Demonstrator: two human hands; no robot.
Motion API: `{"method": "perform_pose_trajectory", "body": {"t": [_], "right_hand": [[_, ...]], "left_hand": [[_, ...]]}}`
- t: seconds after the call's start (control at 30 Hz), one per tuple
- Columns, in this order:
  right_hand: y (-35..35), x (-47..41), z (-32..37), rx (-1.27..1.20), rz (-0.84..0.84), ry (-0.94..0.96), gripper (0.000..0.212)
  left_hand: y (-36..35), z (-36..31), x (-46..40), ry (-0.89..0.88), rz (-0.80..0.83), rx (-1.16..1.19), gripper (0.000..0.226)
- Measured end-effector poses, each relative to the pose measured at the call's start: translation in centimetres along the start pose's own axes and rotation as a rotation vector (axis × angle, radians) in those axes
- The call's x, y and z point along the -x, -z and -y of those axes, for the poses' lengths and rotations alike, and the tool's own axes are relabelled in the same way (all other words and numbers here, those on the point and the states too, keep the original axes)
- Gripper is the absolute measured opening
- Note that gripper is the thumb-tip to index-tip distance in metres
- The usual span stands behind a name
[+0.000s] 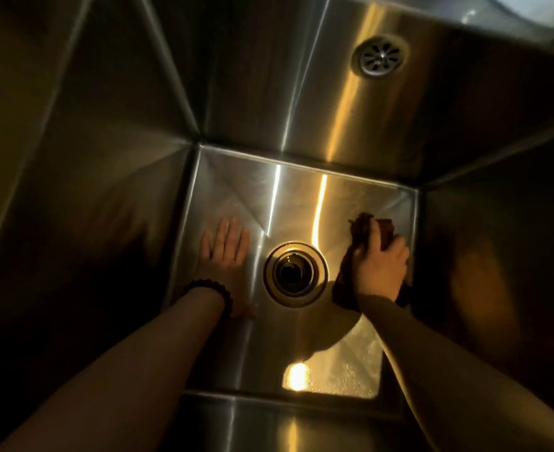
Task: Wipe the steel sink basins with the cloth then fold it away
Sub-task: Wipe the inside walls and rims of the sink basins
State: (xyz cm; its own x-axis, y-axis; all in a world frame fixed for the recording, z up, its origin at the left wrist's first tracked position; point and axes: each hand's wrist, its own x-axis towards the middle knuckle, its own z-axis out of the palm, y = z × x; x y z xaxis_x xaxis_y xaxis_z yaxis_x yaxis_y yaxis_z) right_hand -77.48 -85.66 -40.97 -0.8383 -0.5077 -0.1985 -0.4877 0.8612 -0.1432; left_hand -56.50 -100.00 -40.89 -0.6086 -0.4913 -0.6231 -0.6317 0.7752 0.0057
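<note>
light: dim, warm yellow glare | surroundings: dark — steel surfaces only

A dark beaded bracelet [211,292] circles one wrist. At the top right corner, a pale rounded object [539,4] shows beyond the steel, too cropped to identify.

No text, label, brand, number or sign can be read anywhere in this view. The steel walls and floor of the sink basin [236,190] show only light reflections, and the metal of the drain [295,273] carries no marking that I can read.
</note>
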Motion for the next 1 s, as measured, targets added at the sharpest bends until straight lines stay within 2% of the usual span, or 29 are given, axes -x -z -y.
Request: {"method": "perform_pose_trajectory", "body": {"t": [0.1,0.13,0.17,0.23,0.27,0.33,0.4,0.47,0.57,0.67,0.77,0.83,0.93,1.0], "right_hand": [[-0.9,2.1,0.4,0.005,0.051,0.563,0.073],[-1.1,2.1,0.2,0.011,0.085,0.639,0.074],[-1.2,1.9,0.1,-0.014,0.102,0.577,0.071],[-0.9,1.5,0.8,-0.149,0.092,0.256,0.060],[-0.5,1.4,1.4,-0.217,0.093,0.174,0.056],[0.8,1.0,3.0,-0.271,0.084,0.272,0.054],[3.4,0.3,5.1,-0.248,-0.019,0.509,0.061],[6.4,-0.9,7.6,-0.178,-0.240,0.735,0.066],[11.3,-3.0,11.8,-0.111,-0.605,0.942,0.058],[14.4,-5.3,14.9,-0.037,-0.872,1.001,0.045],[14.1,-7.1,17.0,0.033,-0.965,0.993,0.040],[12.4,-8.2,17.5,0.115,-0.948,1.073,0.042],[9.3,-9.1,16.8,0.310,-0.762,1.224,0.050],[9.2,-9.0,16.6,0.379,-0.703,1.246,0.055]], "left_hand": [[0.3,0.0,0.1,-0.011,0.022,0.007,0.147],[0.5,0.0,0.2,-0.009,0.031,0.011,0.145],[0.7,0.0,0.2,-0.006,0.039,0.012,0.144],[1.2,-0.2,0.3,0.002,0.047,0.017,0.131],[1.4,-0.2,0.3,0.004,0.043,0.028,0.121],[2.0,0.0,0.0,0.003,0.011,0.065,0.113],[3.0,0.4,-0.2,0.004,-0.057,0.106,0.114],[4.3,0.5,-0.4,0.026,-0.177,0.178,0.111],[7.9,0.4,-0.4,0.115,-0.449,0.341,0.110],[12.7,0.4,-0.1,0.180,-0.846,0.381,0.118],[16.3,0.5,-0.3,0.181,-1.118,0.419,0.111],[17.1,0.2,-1.0,0.130,-1.077,0.357,0.107],[16.3,-0.3,-2.5,0.061,-0.834,0.250,0.104],[15.8,0.0,-2.9,0.081,-0.753,0.280,0.102]]}}
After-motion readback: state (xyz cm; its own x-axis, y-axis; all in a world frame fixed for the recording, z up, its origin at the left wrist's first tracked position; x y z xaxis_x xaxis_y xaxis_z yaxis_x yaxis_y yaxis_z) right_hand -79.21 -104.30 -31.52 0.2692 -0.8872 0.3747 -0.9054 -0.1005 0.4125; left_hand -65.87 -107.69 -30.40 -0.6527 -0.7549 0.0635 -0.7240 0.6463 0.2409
